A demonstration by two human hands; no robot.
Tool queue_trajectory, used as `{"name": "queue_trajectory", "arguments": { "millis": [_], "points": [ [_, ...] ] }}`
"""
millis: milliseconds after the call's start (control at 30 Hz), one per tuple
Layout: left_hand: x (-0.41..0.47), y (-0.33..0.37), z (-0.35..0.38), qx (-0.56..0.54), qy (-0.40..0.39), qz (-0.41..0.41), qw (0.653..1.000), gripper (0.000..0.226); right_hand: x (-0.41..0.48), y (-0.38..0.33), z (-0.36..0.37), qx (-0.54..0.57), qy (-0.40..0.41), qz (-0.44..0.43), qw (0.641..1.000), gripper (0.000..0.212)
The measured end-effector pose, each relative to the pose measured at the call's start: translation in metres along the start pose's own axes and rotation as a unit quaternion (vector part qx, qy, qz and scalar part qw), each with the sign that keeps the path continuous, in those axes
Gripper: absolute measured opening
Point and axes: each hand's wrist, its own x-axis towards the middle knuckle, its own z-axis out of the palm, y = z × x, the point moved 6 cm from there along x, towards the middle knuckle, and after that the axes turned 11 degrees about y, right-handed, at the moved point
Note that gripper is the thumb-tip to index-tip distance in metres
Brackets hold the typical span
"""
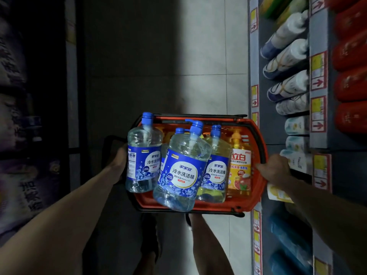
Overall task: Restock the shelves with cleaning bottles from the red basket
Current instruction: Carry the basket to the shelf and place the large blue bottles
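I hold the red basket (256,195) level in front of me over the aisle floor. My left hand (119,161) grips its left side at the black handle (108,141); the fingers are hidden behind a bottle. My right hand (276,169) curls round the right rim. Inside stand clear blue-labelled bottles with blue pump caps: one at the left (143,155), a tilted one in front (182,171) and a yellowish one behind it (215,167). An orange-labelled yellow bottle (239,167) stands at the right.
The shelves on the right (317,80) carry rows of white and blue bottles (286,62), red packs (351,80) and price tags. Dark shelving (23,135) lines the left. Tiled floor (204,56) runs ahead. My legs (208,245) are below the basket.
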Motion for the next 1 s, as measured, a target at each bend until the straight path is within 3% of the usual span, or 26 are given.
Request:
{"name": "queue_trajectory", "arguments": {
  "millis": [100,267,600,833,1000],
  "points": [
    [0.007,0.000,0.007,-0.005,0.012,0.013,1.000,0.056,0.012,0.006,0.009,-0.004,-0.003,0.008,1.000,0.029],
    [0.002,-0.009,0.012,0.004,0.017,-0.012,1.000,0.056,0.018,0.011,0.017,-0.009,-0.007,0.009,1.000,0.044],
    [0.006,-0.013,0.010,0.019,0.027,0.000,0.999,0.053,0.018,0.014,0.021,-0.011,-0.003,0.013,1.000,0.039],
    [-0.006,-0.008,0.008,0.085,0.028,0.012,0.996,0.046,0.013,0.012,0.021,-0.056,-0.020,0.015,0.998,0.032],
    [0.005,-0.013,-0.011,0.202,0.063,0.010,0.977,0.041,-0.006,0.010,0.009,-0.138,-0.027,0.008,0.990,0.044]
  ]
}}
